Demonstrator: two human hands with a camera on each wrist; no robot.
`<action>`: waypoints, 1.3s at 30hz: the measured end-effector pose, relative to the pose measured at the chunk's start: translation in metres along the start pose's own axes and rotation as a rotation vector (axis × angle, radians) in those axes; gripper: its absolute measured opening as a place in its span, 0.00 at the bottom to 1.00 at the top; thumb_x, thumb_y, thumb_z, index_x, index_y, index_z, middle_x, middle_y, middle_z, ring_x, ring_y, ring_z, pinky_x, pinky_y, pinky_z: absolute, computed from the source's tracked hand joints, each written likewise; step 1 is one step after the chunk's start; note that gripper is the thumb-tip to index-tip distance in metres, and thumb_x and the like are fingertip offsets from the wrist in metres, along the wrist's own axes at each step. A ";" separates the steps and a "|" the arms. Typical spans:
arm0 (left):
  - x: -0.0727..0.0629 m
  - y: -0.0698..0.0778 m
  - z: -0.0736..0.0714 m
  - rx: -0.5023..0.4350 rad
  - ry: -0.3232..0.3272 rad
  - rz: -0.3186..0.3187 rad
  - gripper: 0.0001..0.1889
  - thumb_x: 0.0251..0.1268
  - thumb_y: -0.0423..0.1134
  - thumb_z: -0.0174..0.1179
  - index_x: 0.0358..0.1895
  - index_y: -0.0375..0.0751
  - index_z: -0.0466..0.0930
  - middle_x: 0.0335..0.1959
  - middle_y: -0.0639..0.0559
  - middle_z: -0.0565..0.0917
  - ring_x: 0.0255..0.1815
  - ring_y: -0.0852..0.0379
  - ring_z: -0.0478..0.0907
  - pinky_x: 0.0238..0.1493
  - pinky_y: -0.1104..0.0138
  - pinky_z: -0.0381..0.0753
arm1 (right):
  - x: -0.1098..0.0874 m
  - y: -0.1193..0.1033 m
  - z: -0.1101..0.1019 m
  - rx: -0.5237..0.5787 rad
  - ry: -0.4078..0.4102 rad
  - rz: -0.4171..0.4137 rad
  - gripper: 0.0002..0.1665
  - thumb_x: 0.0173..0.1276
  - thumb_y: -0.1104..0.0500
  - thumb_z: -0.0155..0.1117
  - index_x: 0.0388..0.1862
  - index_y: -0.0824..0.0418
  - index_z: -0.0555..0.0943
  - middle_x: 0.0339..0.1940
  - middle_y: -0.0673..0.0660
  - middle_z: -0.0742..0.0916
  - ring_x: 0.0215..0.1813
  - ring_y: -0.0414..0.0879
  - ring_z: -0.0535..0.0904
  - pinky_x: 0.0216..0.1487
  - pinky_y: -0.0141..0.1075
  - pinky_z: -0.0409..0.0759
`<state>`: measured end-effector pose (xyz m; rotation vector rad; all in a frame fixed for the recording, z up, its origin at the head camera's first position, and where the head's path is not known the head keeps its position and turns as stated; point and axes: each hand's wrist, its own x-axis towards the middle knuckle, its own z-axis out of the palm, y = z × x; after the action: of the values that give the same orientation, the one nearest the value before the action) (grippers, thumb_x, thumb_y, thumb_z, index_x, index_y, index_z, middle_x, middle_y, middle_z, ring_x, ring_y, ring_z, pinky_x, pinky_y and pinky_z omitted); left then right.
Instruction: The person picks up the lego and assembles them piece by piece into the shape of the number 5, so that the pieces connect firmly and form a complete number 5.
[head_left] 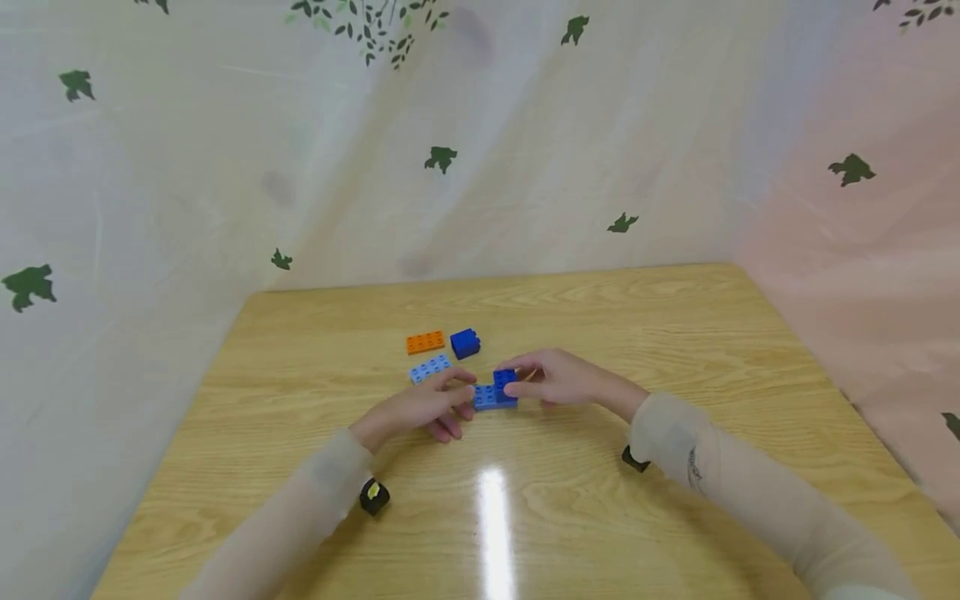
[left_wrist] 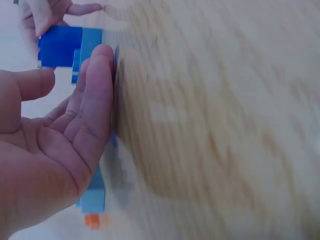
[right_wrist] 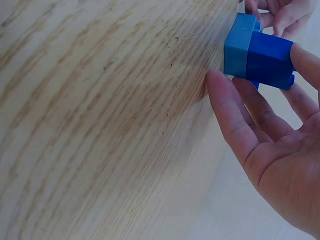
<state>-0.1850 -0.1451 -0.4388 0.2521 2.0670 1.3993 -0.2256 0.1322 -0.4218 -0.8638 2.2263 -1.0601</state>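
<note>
1. Pale cloth (head_left: 517, 108) hung along the far side and both sides, printed with dark green leaf- or bird-like shapes.
2. Wood-grain desk (head_left: 600, 517) carried all the pieces; a bright glare streak (head_left: 495, 533) ran down its near middle.
3. Right sleeve (head_left: 757, 500) and left sleeve (head_left: 285, 517), both pale, reached in from the near side.
4. Left hand (head_left: 420, 408): fingers released, fairly straight, thumb apart. Fingertips were at the left end of the mid-blue plate; couldn't tell if they touched.
5. Right hand (head_left: 558, 377): fingers and thumb grasped the held dark-blue brick from the right.
6. Mid-blue plate (head_left: 483, 399) lay flat on the desk between the hands, studs up, left studs uncovered.
7. Light-blue plate (head_left: 429, 367) lay studs up just beyond the left hand, which partly overlapped it in the head view.
8. Orange plate (head_left: 425, 342) lay studs up, farther off than the light-blue one.
9. Held dark-blue brick (head_left: 505, 380) sat upright on the right end of the mid-blue plate, studs up.
10. Loose dark-blue brick (head_left: 465, 343) lay tipped on its side, studs facing right, just right of the orange plate.
</note>
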 end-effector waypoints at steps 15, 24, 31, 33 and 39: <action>-0.014 -0.021 -0.036 -0.030 0.171 -0.013 0.33 0.78 0.43 0.57 0.79 0.52 0.52 0.43 0.42 0.84 0.30 0.49 0.83 0.30 0.60 0.86 | 0.003 0.005 -0.001 0.023 0.001 0.064 0.29 0.73 0.42 0.66 0.69 0.47 0.78 0.51 0.53 0.85 0.26 0.57 0.81 0.30 0.48 0.84; -0.013 -0.023 -0.047 -0.046 0.241 -0.043 0.36 0.78 0.42 0.58 0.79 0.51 0.47 0.41 0.41 0.83 0.23 0.51 0.82 0.23 0.63 0.84 | 0.003 0.006 0.000 0.020 -0.009 0.059 0.29 0.73 0.41 0.65 0.70 0.47 0.77 0.51 0.52 0.85 0.23 0.54 0.80 0.28 0.45 0.83; -0.013 -0.020 -0.049 -0.060 0.190 -0.076 0.38 0.78 0.43 0.57 0.79 0.47 0.42 0.41 0.42 0.81 0.23 0.52 0.80 0.21 0.65 0.82 | 0.001 0.002 0.000 0.012 -0.019 0.034 0.29 0.75 0.45 0.64 0.71 0.51 0.76 0.50 0.54 0.85 0.24 0.56 0.79 0.26 0.45 0.82; -0.014 -0.019 -0.051 -0.060 0.178 -0.071 0.38 0.78 0.43 0.57 0.79 0.47 0.42 0.41 0.42 0.81 0.24 0.53 0.81 0.22 0.66 0.81 | 0.002 0.003 -0.001 0.009 -0.019 0.028 0.29 0.75 0.44 0.63 0.71 0.51 0.76 0.51 0.55 0.85 0.25 0.55 0.79 0.26 0.45 0.82; -0.019 -0.023 -0.063 -0.063 0.170 -0.103 0.38 0.78 0.46 0.57 0.79 0.48 0.42 0.45 0.40 0.82 0.28 0.52 0.82 0.25 0.65 0.83 | 0.003 0.003 -0.002 -0.004 -0.029 0.023 0.28 0.75 0.45 0.64 0.71 0.50 0.76 0.52 0.55 0.84 0.26 0.55 0.80 0.27 0.46 0.83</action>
<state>-0.2024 -0.2121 -0.4361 -0.0004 2.1349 1.4635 -0.2302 0.1323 -0.4239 -0.8481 2.2099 -1.0269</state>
